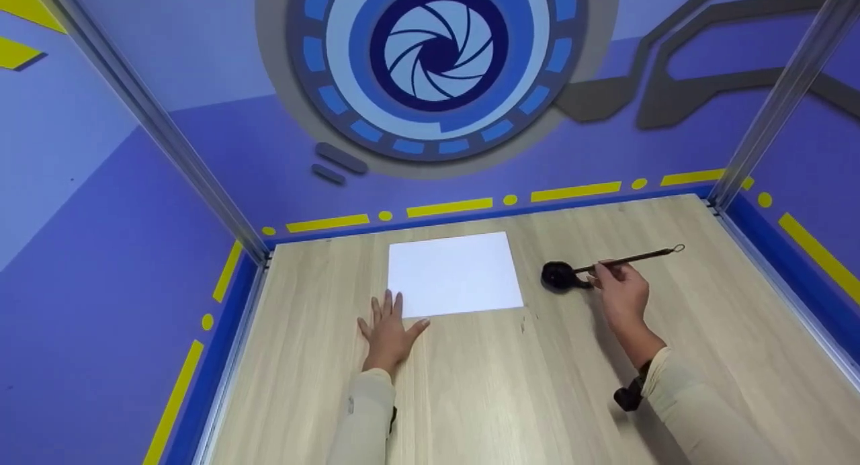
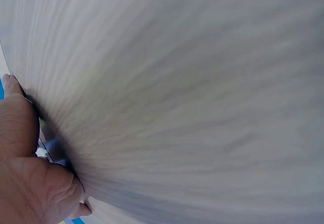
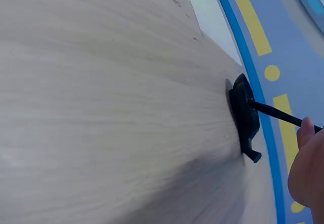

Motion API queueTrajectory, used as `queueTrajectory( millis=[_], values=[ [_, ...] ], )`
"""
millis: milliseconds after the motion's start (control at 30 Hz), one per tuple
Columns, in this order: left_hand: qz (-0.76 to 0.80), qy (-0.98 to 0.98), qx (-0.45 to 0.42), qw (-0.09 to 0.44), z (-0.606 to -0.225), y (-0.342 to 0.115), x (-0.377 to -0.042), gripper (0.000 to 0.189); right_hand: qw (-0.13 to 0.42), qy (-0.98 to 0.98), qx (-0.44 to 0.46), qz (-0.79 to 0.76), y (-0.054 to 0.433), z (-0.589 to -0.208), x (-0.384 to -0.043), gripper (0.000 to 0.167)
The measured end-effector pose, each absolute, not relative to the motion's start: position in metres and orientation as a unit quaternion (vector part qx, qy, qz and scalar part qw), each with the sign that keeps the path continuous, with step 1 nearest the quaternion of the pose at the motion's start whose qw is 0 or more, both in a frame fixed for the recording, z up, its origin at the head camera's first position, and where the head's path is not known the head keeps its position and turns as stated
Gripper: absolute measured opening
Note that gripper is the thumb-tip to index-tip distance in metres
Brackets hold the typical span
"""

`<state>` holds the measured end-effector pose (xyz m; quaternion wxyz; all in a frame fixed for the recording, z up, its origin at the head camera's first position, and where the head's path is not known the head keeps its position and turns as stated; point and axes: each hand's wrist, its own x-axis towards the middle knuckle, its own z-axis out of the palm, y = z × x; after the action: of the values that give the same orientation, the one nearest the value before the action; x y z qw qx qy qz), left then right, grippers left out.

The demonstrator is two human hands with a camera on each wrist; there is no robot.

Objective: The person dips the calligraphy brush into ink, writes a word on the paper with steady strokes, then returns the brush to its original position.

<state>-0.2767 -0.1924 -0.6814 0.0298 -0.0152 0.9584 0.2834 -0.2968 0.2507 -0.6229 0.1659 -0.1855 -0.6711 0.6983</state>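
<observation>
A white sheet of paper (image 1: 453, 273) lies on the wooden table. My left hand (image 1: 388, 337) is spread with straight fingers over its near left corner; in the left wrist view only part of that hand (image 2: 25, 168) shows at the edge. To the right of the paper sits a small black ink dish (image 1: 556, 275) with a short handle. My right hand (image 1: 623, 296) pinches a dark writing brush (image 1: 648, 256) with a loop at its end. The brush (image 3: 281, 115) slants down into the dish (image 3: 244, 115) in the right wrist view, where its tip is hidden.
The wooden table top (image 1: 484, 384) meets a blue printed back wall (image 1: 437, 183). Side walls with metal corner posts (image 1: 161, 129) stand left and right. A few small dark marks (image 1: 523, 324) show on the wood near the paper's right corner.
</observation>
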Motion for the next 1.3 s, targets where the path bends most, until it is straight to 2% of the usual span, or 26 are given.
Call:
queueTrajectory(
  millis=[100,233,533,667,833,1167,1300],
  values=[
    [0.285,0.958,-0.012,0.027,-0.682,-0.192,-0.277,0.096,0.154,-0.663,-0.194,0.706,0.254,-0.625,-0.296,0.021],
    [0.280,0.959,-0.015,0.028,-0.684,-0.193,-0.278,0.098,0.169,-0.702,-0.178,0.668,0.255,-0.624,-0.294,0.022],
    [0.279,0.960,-0.017,0.029,-0.681,-0.193,-0.275,0.097,0.243,-0.805,-0.071,0.536,0.245,-0.623,-0.289,0.017],
    [0.279,0.960,-0.017,0.025,-0.679,-0.192,-0.274,0.095,0.253,-0.816,-0.025,0.520,0.240,-0.628,-0.285,0.014],
    [0.279,0.960,-0.017,0.022,-0.679,-0.192,-0.274,0.095,0.228,-0.808,-0.064,0.539,0.236,-0.622,-0.284,0.013],
    [0.286,0.958,-0.016,0.025,-0.680,-0.191,-0.274,0.095,0.176,-0.725,-0.154,0.647,0.248,-0.619,-0.293,0.025],
    [0.290,0.957,-0.011,0.015,-0.680,-0.191,-0.275,0.095,0.184,-0.734,-0.159,0.634,0.252,-0.623,-0.293,0.022]
  ],
)
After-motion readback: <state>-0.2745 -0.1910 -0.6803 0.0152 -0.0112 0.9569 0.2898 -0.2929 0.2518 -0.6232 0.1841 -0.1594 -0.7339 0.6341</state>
